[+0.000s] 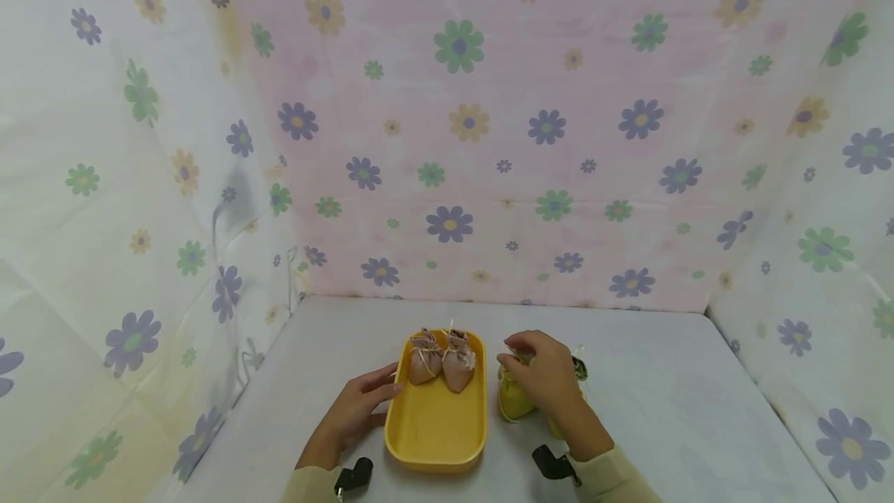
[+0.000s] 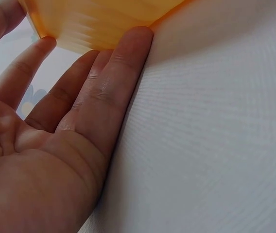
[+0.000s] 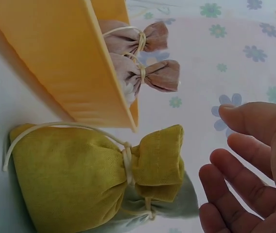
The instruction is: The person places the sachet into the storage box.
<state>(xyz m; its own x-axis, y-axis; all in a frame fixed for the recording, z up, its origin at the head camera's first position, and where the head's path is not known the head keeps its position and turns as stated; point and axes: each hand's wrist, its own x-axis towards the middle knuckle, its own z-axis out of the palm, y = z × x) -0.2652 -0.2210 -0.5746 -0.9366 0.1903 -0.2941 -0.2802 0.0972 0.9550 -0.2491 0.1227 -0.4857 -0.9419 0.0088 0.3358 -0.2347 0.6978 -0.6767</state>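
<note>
The yellow tray [image 1: 436, 431] has two pinkish pouches [image 1: 424, 363] tied with cord at its far end. My left hand [image 1: 355, 408] rests its fingertips against the tray's left side; in the left wrist view the hand [image 2: 75, 141] has extended fingers touching the outer wall [image 2: 104, 22]. To the right of the tray stands a yellow-green pouch [image 1: 513, 400], tied at the neck. My right hand [image 1: 552, 380] hovers over it, and the right wrist view has the hand [image 3: 254, 179] with loosely bent fingers, apart from the pouch [image 3: 70, 177]. A grey-green pouch [image 3: 174, 201] is partly hidden behind it.
Beneath my right forearm another yellow-green object [image 1: 556, 429] is mostly hidden, and something dark green [image 1: 580, 368] shows beside the hand. Flower-patterned cloth [image 1: 489, 177] encloses the back and sides of the white tabletop [image 1: 670, 410].
</note>
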